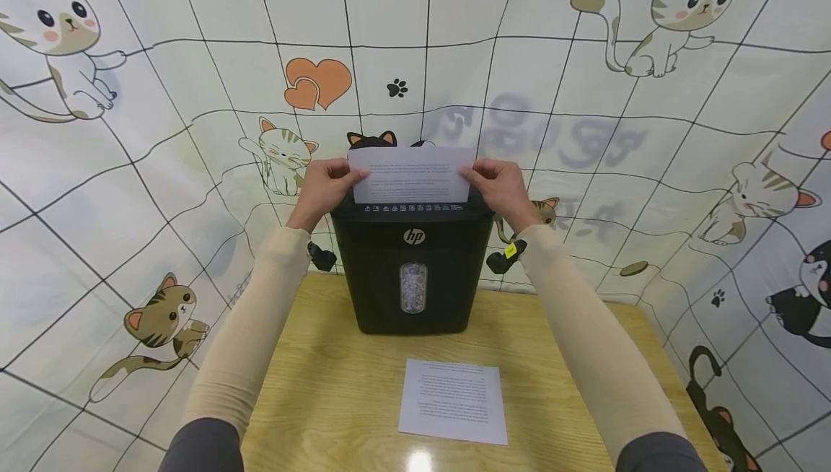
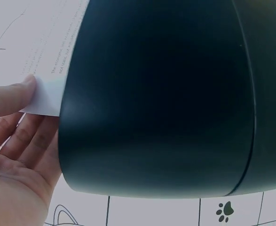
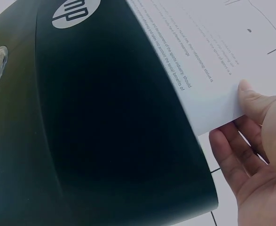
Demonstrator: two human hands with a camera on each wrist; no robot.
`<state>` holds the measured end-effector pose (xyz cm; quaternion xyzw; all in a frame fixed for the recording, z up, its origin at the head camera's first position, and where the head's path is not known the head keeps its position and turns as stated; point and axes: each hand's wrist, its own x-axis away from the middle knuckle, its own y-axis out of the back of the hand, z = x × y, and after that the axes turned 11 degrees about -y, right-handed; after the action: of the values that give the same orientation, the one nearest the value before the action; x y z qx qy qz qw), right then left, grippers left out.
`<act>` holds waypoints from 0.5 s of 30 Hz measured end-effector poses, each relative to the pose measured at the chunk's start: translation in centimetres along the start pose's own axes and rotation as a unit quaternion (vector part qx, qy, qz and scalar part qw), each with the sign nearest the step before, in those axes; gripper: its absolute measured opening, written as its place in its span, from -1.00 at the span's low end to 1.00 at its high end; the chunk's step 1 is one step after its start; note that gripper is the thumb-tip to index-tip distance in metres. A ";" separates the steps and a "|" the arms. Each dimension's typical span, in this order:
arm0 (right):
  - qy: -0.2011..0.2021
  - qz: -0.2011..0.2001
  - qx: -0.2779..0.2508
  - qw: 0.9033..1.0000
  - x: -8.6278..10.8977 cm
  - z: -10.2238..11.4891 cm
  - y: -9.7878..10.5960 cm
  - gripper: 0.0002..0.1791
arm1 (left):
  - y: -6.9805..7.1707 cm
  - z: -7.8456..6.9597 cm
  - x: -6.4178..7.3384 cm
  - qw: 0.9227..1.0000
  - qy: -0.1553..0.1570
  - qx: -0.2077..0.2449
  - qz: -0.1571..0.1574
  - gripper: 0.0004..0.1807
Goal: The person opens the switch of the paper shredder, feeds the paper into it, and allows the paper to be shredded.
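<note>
One sheet (image 1: 412, 176) stands at the top of the shredder (image 1: 383, 284), between the hands, printed face toward the head camera. The left hand (image 1: 327, 190) pinches its left edge, thumb on the front, fingers behind; the right hand (image 1: 506, 187) pinches the right edge likewise. Whether the lower edge sits inside cannot be told. A second sheet (image 1: 452, 401) lies on the table (image 1: 337, 400), well apart from both hands.
</note>
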<state>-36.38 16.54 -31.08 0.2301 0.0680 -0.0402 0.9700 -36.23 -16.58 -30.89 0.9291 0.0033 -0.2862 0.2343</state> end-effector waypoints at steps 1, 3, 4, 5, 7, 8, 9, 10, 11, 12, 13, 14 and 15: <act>-0.001 0.002 0.001 1.000 0.0 -0.1 0.0 -0.58 | 0.0 0.0 0.0 1.000 0.001 -0.003 0.001 -0.65; -0.001 0.005 0.005 1.000 0.1 -0.2 0.0 -0.59 | 0.0 0.1 0.1 1.000 0.007 -0.006 0.005 -0.64; -0.001 0.007 0.008 1.000 0.2 -0.3 0.0 -0.60 | 0.0 0.2 0.1 1.000 0.010 -0.006 0.006 -0.63; -0.001 0.009 0.011 1.000 0.2 -0.4 0.0 -0.61 | -0.1 0.2 0.2 1.000 0.014 -0.006 0.009 -0.63; -0.002 0.013 0.016 1.000 0.3 -0.6 0.0 -0.61 | -0.1 0.3 0.3 1.000 0.019 -0.009 0.013 -0.62; -0.004 0.015 0.020 1.000 0.3 -0.7 0.0 -0.61 | -0.1 0.4 0.4 1.000 0.021 -0.011 0.016 -0.62; -0.005 0.018 0.024 1.000 0.3 -0.8 -0.1 -0.61 | -0.2 0.6 0.4 1.000 0.020 -0.014 0.018 -0.62; -0.006 0.021 0.029 0.999 0.3 -0.9 -0.1 -0.61 | -0.2 0.7 0.4 0.999 0.019 -0.019 0.020 -0.63; -0.006 0.024 0.031 0.999 0.3 -1.0 -0.1 -0.61 | -0.2 0.8 0.5 0.999 0.017 -0.025 0.022 -0.63; -0.005 0.025 0.034 0.999 0.3 -1.1 -0.1 -0.61 | -0.2 0.9 0.5 0.999 0.013 -0.030 0.023 -0.65; -0.003 0.026 0.038 0.999 0.3 -1.2 -0.1 -0.62 | -0.3 1.0 0.6 0.999 0.009 -0.032 0.024 -0.66; 0.000 0.027 0.039 0.999 0.3 -1.3 -0.1 -0.62 | -0.3 1.1 0.6 0.999 0.006 -0.033 0.024 -0.68; 0.004 0.028 0.040 0.999 0.4 -1.3 -0.1 -0.63 | -0.3 1.2 0.6 0.999 0.002 -0.034 0.024 -0.69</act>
<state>-36.19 17.07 -32.35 0.2705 0.0641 -0.0146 0.9605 -36.36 -16.92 -32.18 0.9210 -0.0086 -0.2782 0.2725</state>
